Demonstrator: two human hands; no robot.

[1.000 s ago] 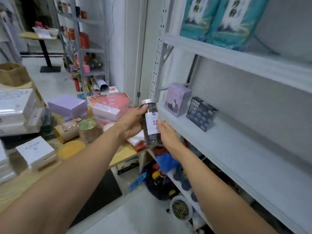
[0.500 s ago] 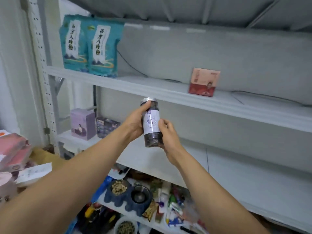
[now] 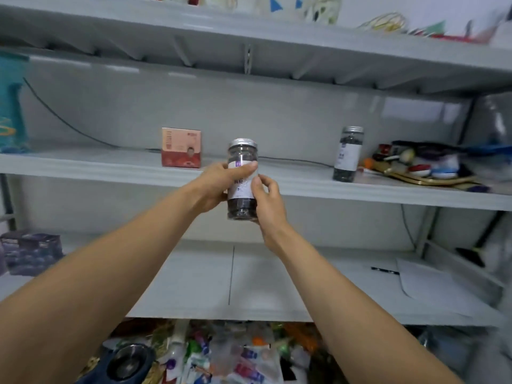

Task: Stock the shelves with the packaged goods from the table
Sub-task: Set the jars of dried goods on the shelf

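I hold a clear jar with a silver lid, a white label and dark contents upright in both hands, in front of the edge of the middle shelf. My left hand wraps its left side, thumb across the label. My right hand grips its right side and bottom. A matching jar stands on that shelf to the right. A red box stands on the same shelf, just left of the held jar.
The lower shelf carries a dark blue box at far left, a sheet of paper and a pen at right. A pile of clutter fills the middle shelf's right end. Teal bags stand far left. Mixed small items lie below.
My view has swung right and up, from the table to the shelving. Both hands have kept hold of the jar and raised it to the middle shelf's edge.
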